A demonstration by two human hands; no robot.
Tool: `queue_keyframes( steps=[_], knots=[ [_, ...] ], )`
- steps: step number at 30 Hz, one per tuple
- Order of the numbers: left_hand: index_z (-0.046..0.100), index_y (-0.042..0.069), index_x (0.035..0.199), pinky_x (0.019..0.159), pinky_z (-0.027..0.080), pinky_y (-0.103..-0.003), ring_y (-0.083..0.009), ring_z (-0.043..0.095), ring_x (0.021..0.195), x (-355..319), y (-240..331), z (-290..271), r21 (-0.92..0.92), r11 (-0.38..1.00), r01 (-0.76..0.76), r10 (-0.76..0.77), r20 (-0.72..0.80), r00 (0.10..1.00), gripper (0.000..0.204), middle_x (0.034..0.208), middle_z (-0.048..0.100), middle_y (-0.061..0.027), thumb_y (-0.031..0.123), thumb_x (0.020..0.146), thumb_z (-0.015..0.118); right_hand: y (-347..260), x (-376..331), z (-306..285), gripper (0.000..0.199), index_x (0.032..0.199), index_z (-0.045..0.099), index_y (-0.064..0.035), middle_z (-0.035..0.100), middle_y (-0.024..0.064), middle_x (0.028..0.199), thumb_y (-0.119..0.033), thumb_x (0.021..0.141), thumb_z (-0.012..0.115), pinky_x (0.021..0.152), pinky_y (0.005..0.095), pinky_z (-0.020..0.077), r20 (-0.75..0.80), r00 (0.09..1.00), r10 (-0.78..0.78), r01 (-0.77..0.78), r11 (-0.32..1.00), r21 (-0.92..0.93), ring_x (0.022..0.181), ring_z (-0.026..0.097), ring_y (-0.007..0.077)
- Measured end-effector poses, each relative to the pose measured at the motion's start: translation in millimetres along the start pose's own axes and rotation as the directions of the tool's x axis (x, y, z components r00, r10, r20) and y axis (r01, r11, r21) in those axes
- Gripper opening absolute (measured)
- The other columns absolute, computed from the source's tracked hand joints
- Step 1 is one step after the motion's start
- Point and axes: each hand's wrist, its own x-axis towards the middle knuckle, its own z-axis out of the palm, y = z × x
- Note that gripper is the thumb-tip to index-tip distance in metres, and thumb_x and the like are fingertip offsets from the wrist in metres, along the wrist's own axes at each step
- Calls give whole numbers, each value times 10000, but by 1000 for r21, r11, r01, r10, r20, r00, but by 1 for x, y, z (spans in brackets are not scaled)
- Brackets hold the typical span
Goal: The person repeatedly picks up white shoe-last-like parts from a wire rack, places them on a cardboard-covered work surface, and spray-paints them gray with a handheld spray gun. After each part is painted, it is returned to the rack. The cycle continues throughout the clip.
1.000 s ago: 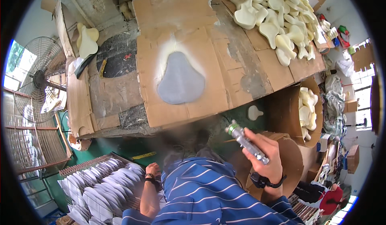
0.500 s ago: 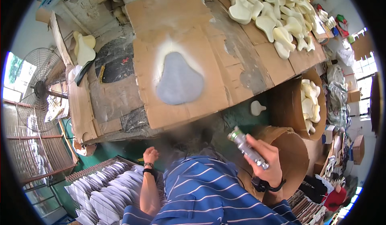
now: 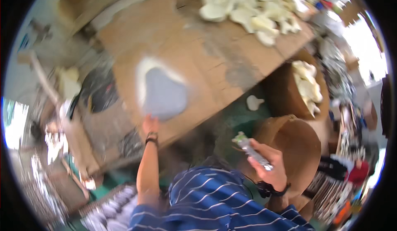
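A grey, pear-shaped pad [image 3: 166,94], like a bicycle saddle top, lies flat on the cardboard-covered table [image 3: 198,86]. A pale halo of spray surrounds its far part. My left hand [image 3: 150,125] reaches over the table's near edge with fingers stretched toward the pad's near left edge; blur hides whether they touch it. My right hand [image 3: 271,163] is wrapped round a silvery metal spray gun [image 3: 253,151], held off the table on the right, its green-ringed end pointing away from me.
Cream saddle-shaped foam pieces [image 3: 248,12] are heaped at the table's far right. Two round brown bins [image 3: 295,160] stand right of me, the farther holding more foam pieces. One piece [image 3: 254,103] lies on the green floor. Grey pads [image 3: 111,210] fill a rack at lower left.
My left hand has moved from beside my body forward to the pad, its fingers uncurling. My right hand still holds the spray gun. The view has turned, and the scene is blurred.
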Motion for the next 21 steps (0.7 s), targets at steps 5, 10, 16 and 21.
queue_keyframes(
  steps=[5, 10, 16, 21],
  knots=[
    [366, 99, 1527, 996, 507, -447, -377, 631, 1122, 10, 37, -4, -230, 949, 215, -92, 450, 888, 672, 1492, 476, -215, 502, 993, 427, 45, -25, 8, 590, 1347, 583, -52, 677, 190, 1130, -117, 770, 687, 892, 420, 530, -52, 995, 90, -93, 993, -66, 1022, 661, 379],
    [610, -36, 1199, 843, 548, -363, -240, 645, 948, 44, 70, 29, -34, 989, -143, 144, 30, 989, 398, 1112, 674, -175, 78, 831, 711, 94, -52, 33, 559, 1376, 533, -28, 657, 194, 1071, -130, 837, 642, 827, 465, 518, -130, 979, 159, -162, 987, -16, 997, 636, 401],
    [608, -24, 1175, 810, 543, -366, -248, 641, 907, 64, 188, -4, 22, 916, -400, 398, -148, 905, 368, 1073, 664, -167, 141, 857, 694, 124, -71, 52, 629, 1373, 560, 15, 658, 280, 907, -17, 746, 602, 731, 501, 508, -262, 934, 243, -229, 970, 82, 817, 647, 448],
    [606, -14, 1155, 783, 538, -368, -255, 637, 874, 88, 242, -41, 38, 842, -539, 520, -323, 791, 352, 1041, 655, -161, 193, 880, 679, 146, -77, 45, 639, 1357, 579, 4, 661, 278, 886, -6, 719, 601, 718, 503, 510, -349, 904, 247, -233, 969, 81, 803, 651, 447]
  ],
)
